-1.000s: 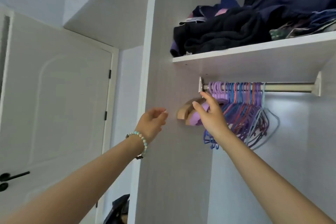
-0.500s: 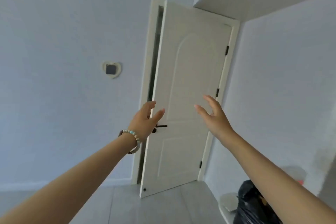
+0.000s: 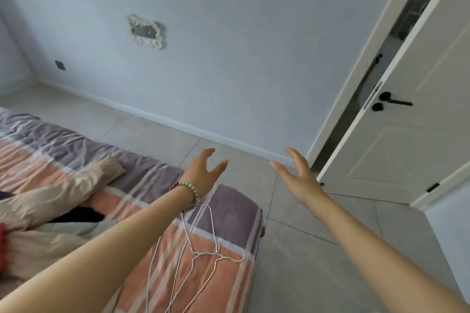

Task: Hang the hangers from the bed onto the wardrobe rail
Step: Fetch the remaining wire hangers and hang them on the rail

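White wire hangers (image 3: 203, 254) lie flat on the bed (image 3: 229, 211), near its corner closest to the floor (image 3: 305, 249). Their thin frames overlap, so I cannot tell how many there are. The small bent part where the wires meet points toward the bed's edge. The left forearm crosses above their upper ends and hides part of them.

Both hands reach forward in the air, well apart from each other, and neither holds anything. The left hand (image 3: 203, 173) hangs above the bed's far edge with its fingers spread and loosely bent, the thumb set apart. A beaded bracelet (image 3: 189, 187) sits on its wrist. The right hand (image 3: 297, 178) hangs over the floor, fingers straight and splayed, palm turned inward. Neither hand touches the hangers.

The bed cover is striped in orange, purple and white. A crumpled beige cloth (image 3: 63, 193) lies further along it at the left, with something dark just beside it.

Grey tiles cover the floor. The pale blue wall (image 3: 229, 71) behind carries a switch plate (image 3: 146, 33) in a frilled white surround and a small dark socket (image 3: 60, 65) low down. At the right a white door (image 3: 407, 155) stands ajar, its black handle (image 3: 394, 102) toward the camera.
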